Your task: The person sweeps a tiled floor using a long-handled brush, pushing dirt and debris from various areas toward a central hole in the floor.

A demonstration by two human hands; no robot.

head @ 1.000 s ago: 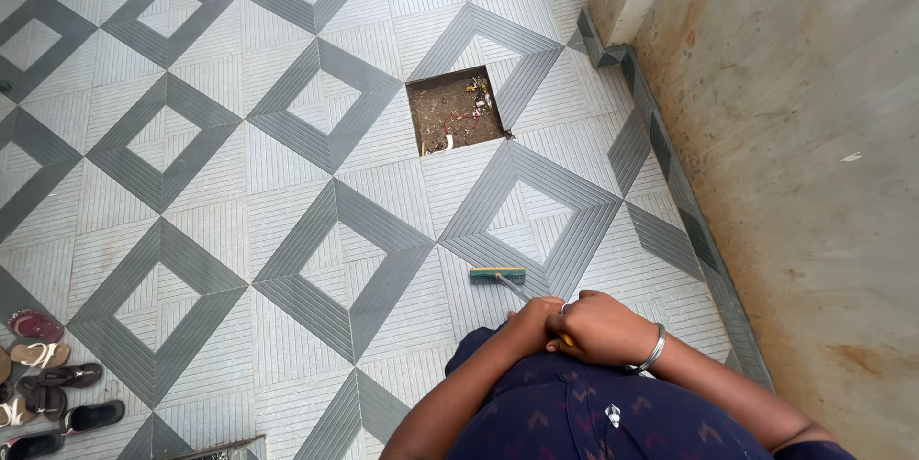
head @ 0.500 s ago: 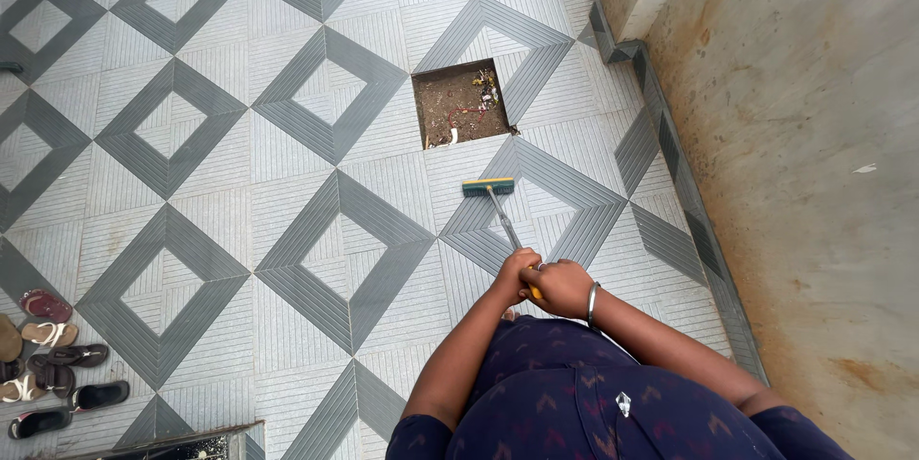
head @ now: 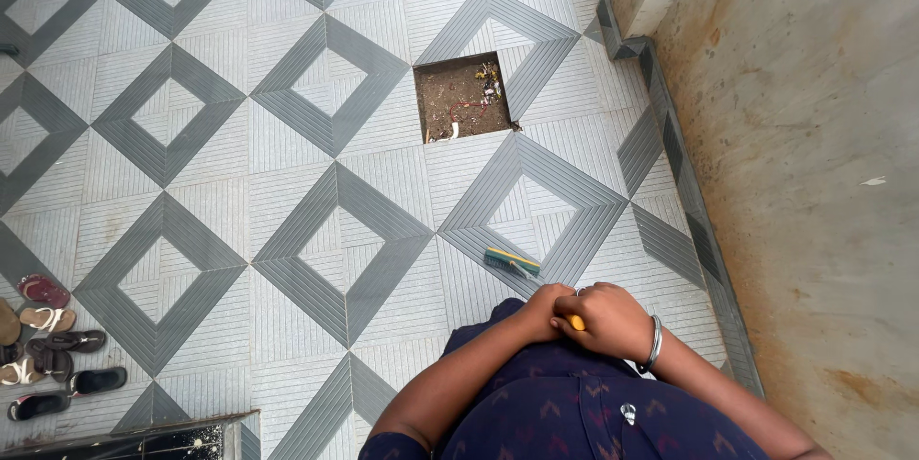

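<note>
Overhead, the head view shows both hands wrapped together around the top of a long-handled push brush: the left hand (head: pixel 538 311) sits lower on the stick, the right hand (head: pixel 603 318), with a silver metal bangle (head: pixel 654 345) at its wrist, is closed over the orange handle end (head: pixel 577 322). The green-and-yellow bristled brush head (head: pixel 510 261) rests on the grey-and-white diamond-patterned ribbed tile floor (head: pixel 287 182), just beyond the hands. Farther ahead, well apart from the brush, lies a square opening of bare brown soil with bits of litter (head: pixel 463 96). A stained, rust-marked concrete wall (head: pixel 814 154) runs along the right. Several pairs of sandals (head: pixel 48 345) are grouped at the lower left edge.
</note>
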